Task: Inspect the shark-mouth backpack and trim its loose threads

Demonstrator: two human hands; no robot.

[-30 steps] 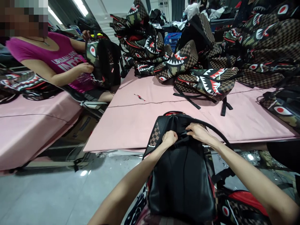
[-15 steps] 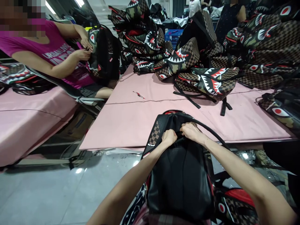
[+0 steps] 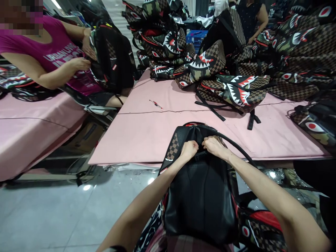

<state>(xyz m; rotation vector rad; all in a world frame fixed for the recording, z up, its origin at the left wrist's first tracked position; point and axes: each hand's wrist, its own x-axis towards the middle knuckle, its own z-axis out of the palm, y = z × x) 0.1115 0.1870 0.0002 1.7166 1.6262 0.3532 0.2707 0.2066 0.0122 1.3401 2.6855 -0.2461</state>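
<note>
A black backpack (image 3: pixel 201 196) with a checkered side panel leans from my lap against the table's front edge. Its smooth black back faces me, and a black strap curves off to the right. Near its top, my left hand (image 3: pixel 190 149) is closed at the left of a dark fold. Facing it across a small gap, my right hand (image 3: pixel 213 146) is closed too, thumb and fingers pinched. Both hands touch the upper part of the backpack; what exactly lies between the fingers is too small and dark to make out.
A pink-covered table (image 3: pixel 136 140) bears a red pen (image 3: pixel 156 104) and shark-print backpacks (image 3: pixel 233 91) piled toward the back and right. At left, a seated co-worker (image 3: pixel 65 59) handles another backpack (image 3: pixel 112 59). A blue crate (image 3: pixel 195 37) stands behind. More bags lie low at right.
My hands stay at the top of the backpack, with the dark band between them no longer showing. The co-worker's hand and backpack have shifted slightly left.
</note>
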